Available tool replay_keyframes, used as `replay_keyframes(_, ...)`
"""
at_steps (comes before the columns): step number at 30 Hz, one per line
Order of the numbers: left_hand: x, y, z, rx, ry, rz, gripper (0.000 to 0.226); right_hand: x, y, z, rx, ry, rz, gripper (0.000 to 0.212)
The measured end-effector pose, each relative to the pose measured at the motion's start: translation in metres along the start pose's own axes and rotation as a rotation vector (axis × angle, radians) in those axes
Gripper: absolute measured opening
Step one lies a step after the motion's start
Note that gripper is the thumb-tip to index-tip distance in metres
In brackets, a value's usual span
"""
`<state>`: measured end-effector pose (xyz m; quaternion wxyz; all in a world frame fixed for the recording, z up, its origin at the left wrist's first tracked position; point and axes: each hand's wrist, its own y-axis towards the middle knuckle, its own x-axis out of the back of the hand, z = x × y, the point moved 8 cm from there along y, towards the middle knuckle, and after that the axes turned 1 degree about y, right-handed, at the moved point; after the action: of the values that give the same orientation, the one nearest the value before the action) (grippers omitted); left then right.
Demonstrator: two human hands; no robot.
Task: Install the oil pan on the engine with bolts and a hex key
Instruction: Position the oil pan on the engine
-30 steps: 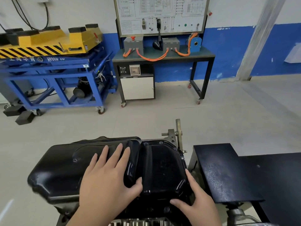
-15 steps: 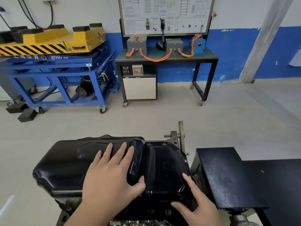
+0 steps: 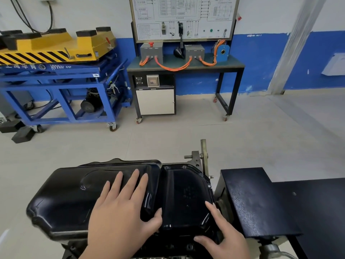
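Both hands have barely shifted in the last second, left hand (image 3: 119, 210) spread flat on the pan (image 3: 104, 195) and right hand (image 3: 224, 234) open at its near-right rim, so the pan (no bolts visible) seems settled on the engine (image 3: 196, 159).

Glossy black oil pan (image 3: 71, 199), sump side up, seated atop the engine (image 3: 197, 161), flange bolt holes visible.

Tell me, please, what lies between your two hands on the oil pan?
In the head view, only the oil pan's glossy shallow section lies between the left hand and right hand.
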<state>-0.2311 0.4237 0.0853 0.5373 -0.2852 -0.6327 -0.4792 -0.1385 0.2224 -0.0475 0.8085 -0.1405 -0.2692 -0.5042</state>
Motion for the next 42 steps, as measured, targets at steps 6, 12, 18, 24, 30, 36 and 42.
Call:
replay_keyframes(6, 0.000, -0.016, -0.002, -0.005, -0.024, -0.063, 0.074, -0.002, -0.008, -0.004, 0.016, -0.017, 0.002, 0.095)
replay_keyframes(12, 0.001, -0.017, -0.003, 0.005, -0.020, -0.071, 0.074, -0.002, -0.011, -0.006, 0.021, 0.000, -0.013, 0.094)
replay_keyframes(18, 0.001, -0.020, -0.003, 0.024, -0.026, -0.087, 0.074, -0.001, -0.011, -0.004, 0.032, 0.001, -0.013, 0.094)
replay_keyframes(24, 0.001, -0.023, -0.004, 0.040, -0.027, -0.105, 0.074, -0.001, -0.011, -0.002, 0.035, -0.003, -0.012, 0.096)
replay_keyframes(30, 0.002, -0.023, -0.006, 0.044, -0.027, -0.122, 0.073, 0.000, -0.012, -0.001, 0.036, -0.011, -0.009, 0.095)
replay_keyframes(36, 0.002, -0.023, -0.006, 0.027, -0.019, -0.123, 0.071, 0.000, -0.014, -0.001, 0.010, 0.011, -0.036, 0.096)
replay_keyframes(42, -0.002, -0.022, -0.006, 0.027, -0.021, -0.111, 0.070, 0.000, -0.015, -0.001, 0.003, -0.006, -0.046, 0.099)
